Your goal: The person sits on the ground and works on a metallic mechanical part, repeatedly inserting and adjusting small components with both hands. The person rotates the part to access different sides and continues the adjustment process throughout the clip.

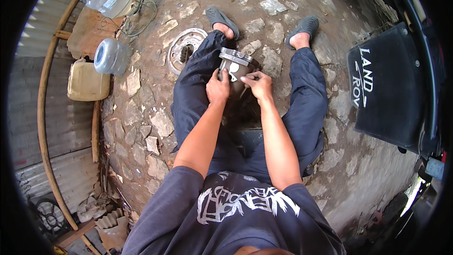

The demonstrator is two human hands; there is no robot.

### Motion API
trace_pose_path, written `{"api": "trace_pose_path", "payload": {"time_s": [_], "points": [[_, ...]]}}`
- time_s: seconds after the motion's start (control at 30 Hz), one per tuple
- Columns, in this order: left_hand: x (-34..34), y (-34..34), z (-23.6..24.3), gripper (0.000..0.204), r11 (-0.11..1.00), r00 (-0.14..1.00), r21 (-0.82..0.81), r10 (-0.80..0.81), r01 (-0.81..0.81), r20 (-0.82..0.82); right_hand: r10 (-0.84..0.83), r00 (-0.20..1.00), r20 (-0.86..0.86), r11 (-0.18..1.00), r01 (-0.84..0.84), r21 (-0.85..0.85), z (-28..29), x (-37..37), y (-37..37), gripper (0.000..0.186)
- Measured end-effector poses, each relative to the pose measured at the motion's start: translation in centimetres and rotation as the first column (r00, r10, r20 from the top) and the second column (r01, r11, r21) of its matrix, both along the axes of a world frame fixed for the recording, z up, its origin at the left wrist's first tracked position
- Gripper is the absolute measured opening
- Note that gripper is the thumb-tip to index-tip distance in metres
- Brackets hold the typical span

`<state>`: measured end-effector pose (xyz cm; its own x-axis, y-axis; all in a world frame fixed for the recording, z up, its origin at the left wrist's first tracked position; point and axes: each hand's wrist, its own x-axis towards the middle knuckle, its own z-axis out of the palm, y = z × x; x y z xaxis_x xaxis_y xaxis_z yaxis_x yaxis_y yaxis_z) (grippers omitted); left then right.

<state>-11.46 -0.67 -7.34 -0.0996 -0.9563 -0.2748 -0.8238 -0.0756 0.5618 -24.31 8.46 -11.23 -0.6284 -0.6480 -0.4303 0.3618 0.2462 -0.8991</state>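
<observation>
Between my legs stands a round, dark metal housing (242, 69) with a lighter flange around its top and a bright-edged opening in its side. My left hand (218, 89) is closed around the housing's left side, with its fingers up along the wall near the opening. At the right side of that wall, my right hand (259, 86) has its thumb and fingers pinched together. Something thin shows just below its fingertips, too small to name. The housing's lower part is in shadow and partly hidden by my hands.
Beside my left foot a steel wheel rim (174, 49) lies on the stony ground. Along the left are a yellowish jerrycan (88, 82), clear plastic jugs (115, 56), a bent green wire (137, 33) and a wooden pole (43, 113). A black mudflap (387, 80) hangs at the right.
</observation>
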Motion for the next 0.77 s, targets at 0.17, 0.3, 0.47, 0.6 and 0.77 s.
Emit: {"api": "trace_pose_path", "payload": {"time_s": [0.17,0.3,0.47,0.6,0.77], "points": [[-0.7,1.3,0.1,0.066,1.0,1.0,-0.02,0.002,-0.001,0.008,-0.057,0.996,0.072,0.997,0.053,0.053,1.1,-0.7,1.4,0.023],[-0.3,0.7,-0.3,0.068,0.998,0.999,-0.054,-0.037,0.037,-0.001,-0.022,0.999,0.025,0.999,0.021,0.035,2.1,0.1,0.2,0.023],[0.1,0.2,0.0,0.069,0.998,0.999,-0.046,-0.033,0.031,-0.036,0.002,0.993,-0.12,0.989,0.016,0.144,2.0,1.1,-1.3,0.024],[0.0,-0.2,-0.8,0.067,0.995,0.997,-0.081,-0.059,0.054,-0.055,-0.027,0.978,-0.207,0.991,0.054,0.124,1.3,1.3,-2.3,0.022],[0.1,-0.1,-0.7,0.07,0.999,0.999,-0.045,-0.032,0.03,-0.043,-0.006,0.929,-0.371,0.976,0.086,0.198,2.3,2.8,-3.1,0.026]]}}
